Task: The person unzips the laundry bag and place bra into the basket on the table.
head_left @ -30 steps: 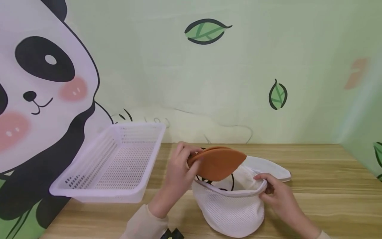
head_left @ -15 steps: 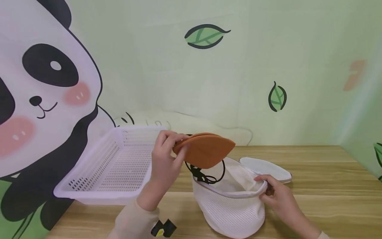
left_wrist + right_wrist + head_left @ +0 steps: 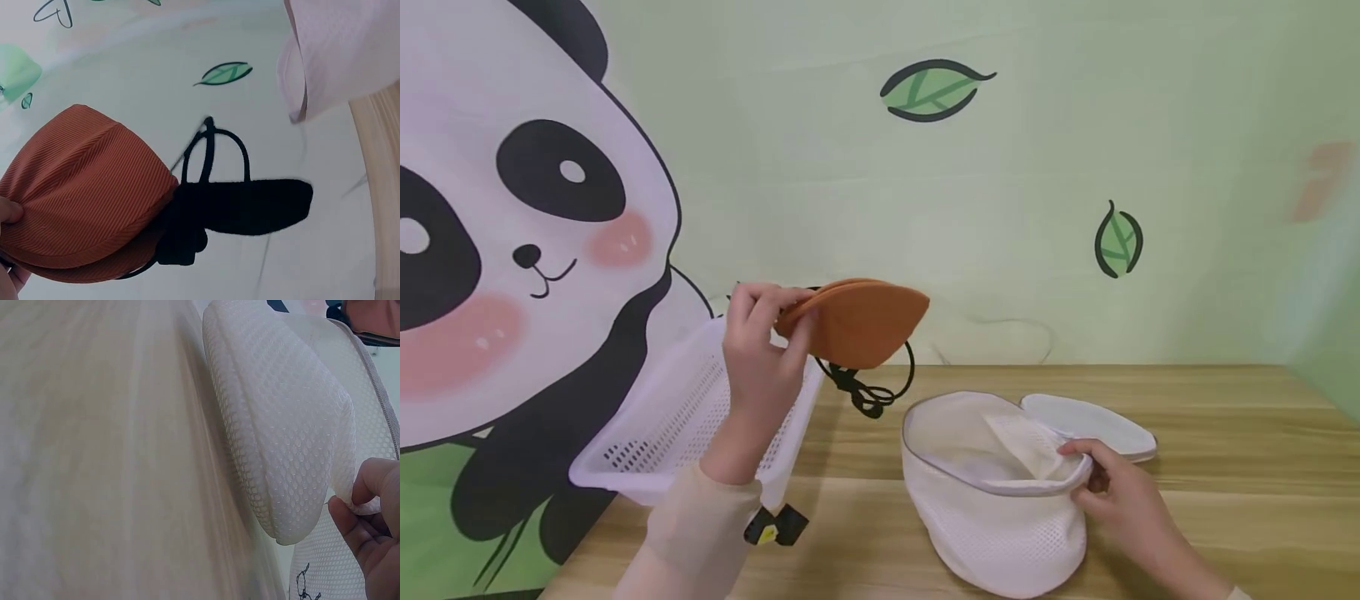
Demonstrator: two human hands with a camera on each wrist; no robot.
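My left hand [image 3: 765,354] pinches a folded rust-orange bra [image 3: 865,327] by one end, holding it in the air partly in front of the basket. Black straps dangle below its cups. In the left wrist view, the ribbed cups [image 3: 87,187] lie nested together beside a black band [image 3: 250,207]. With thumb and fingers, my right hand [image 3: 1126,504] grips the rim of a white mesh laundry bag [image 3: 992,525], its mouth gaping upward. The right wrist view has the same hand [image 3: 375,525] pinching the mesh edge. Much of the bag's inside bottom is hidden.
A white perforated plastic basket [image 3: 617,482] stands on the left, partly behind my left arm. Behind the bag, its white lid flap [image 3: 1090,425] lies on the wooden table [image 3: 1240,500]. A panda-printed backdrop [image 3: 1000,183] rises at the table's back edge.
My left hand has lifted the bra out of the laundry bag and carried it up and left toward the basket. The right hand keeps its grip on the bag's rim.
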